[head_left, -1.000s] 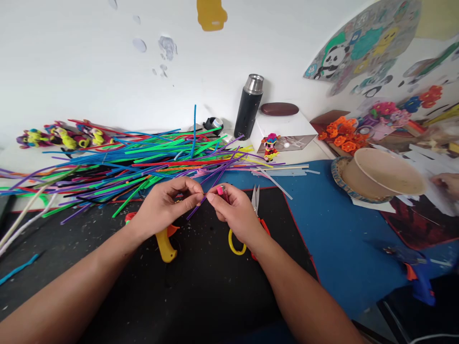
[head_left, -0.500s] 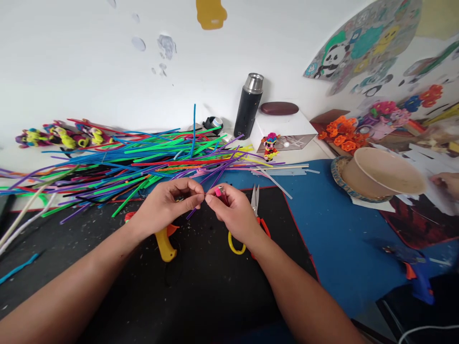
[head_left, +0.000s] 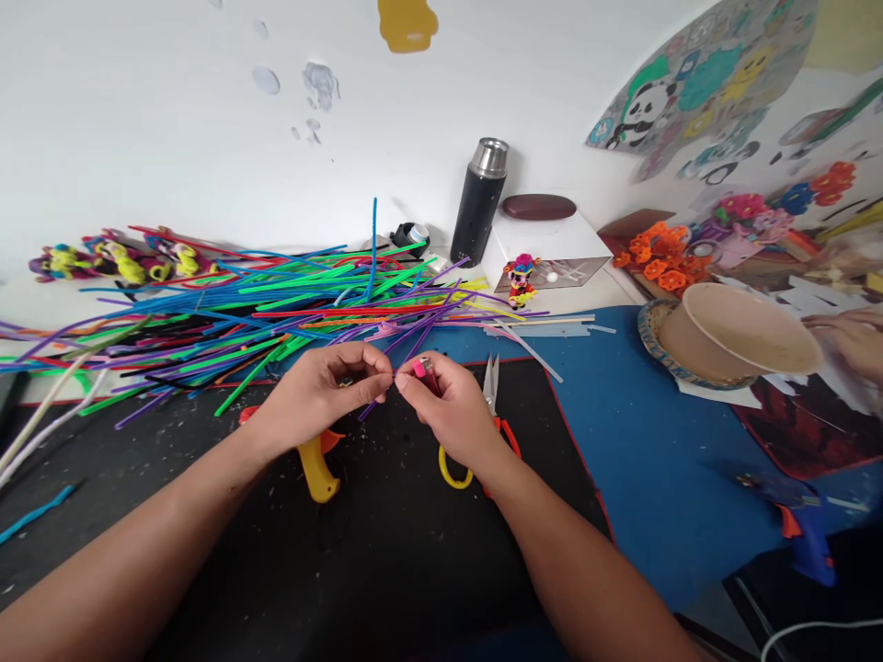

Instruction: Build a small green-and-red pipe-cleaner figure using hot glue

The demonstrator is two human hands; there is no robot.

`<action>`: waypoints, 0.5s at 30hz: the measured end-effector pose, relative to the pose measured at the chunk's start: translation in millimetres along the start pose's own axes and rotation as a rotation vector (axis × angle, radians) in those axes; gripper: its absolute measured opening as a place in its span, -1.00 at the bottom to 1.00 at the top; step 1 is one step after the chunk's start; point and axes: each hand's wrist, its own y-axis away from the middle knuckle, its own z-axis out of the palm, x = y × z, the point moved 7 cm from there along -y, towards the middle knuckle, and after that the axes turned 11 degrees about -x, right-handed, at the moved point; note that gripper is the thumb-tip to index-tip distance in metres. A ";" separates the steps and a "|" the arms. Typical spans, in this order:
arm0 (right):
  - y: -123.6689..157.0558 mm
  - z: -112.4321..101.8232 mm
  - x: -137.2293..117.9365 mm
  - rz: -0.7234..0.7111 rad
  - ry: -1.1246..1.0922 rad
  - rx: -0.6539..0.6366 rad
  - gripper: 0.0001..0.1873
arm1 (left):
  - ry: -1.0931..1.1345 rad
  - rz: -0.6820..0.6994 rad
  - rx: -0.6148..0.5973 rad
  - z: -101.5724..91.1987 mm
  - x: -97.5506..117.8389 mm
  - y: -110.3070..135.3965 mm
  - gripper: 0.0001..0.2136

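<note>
My left hand point(head_left: 345, 386) is closed in a pinch, thumb against forefinger, above the black mat. What lies between those fingertips is too small to make out. Almost touching it, my right hand point(head_left: 445, 400) pinches at the same spot with thumb and forefinger. A small pink lighter point(head_left: 423, 368) with a metal top is tucked in the curled fingers of my right hand. Behind both hands lies a heap of coloured pipe cleaners point(head_left: 290, 294). Scissors point(head_left: 455, 469) with yellow and red handles rest beside my right wrist. Partly under my left forearm is a yellow glue gun point(head_left: 318, 471).
A black flask point(head_left: 477, 207) and a white box point(head_left: 544, 241) stand at the back, with a small pipe-cleaner figure point(head_left: 521, 280) before the box. At right are a beige bowl point(head_left: 745, 336), a blue glue gun point(head_left: 810, 533) and another person's hand point(head_left: 852, 340).
My two hands keep nearly the same pinch, with fingertips slightly shifted. At the right, the other person's hand has come further into view beside the bowl.
</note>
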 end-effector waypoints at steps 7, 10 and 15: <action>0.5 1.5 0.0 0.010 0.006 0.005 -0.73 | 0.027 -0.009 0.000 -0.6 -4.6 0.2 -0.72; 0.5 1.6 0.1 0.004 0.014 0.012 -0.74 | 0.040 -0.003 -0.004 -0.7 -5.2 0.0 -0.72; 0.6 0.7 1.8 0.012 0.017 0.019 -0.75 | 0.037 -0.001 -0.007 -0.8 -5.9 -0.6 -0.71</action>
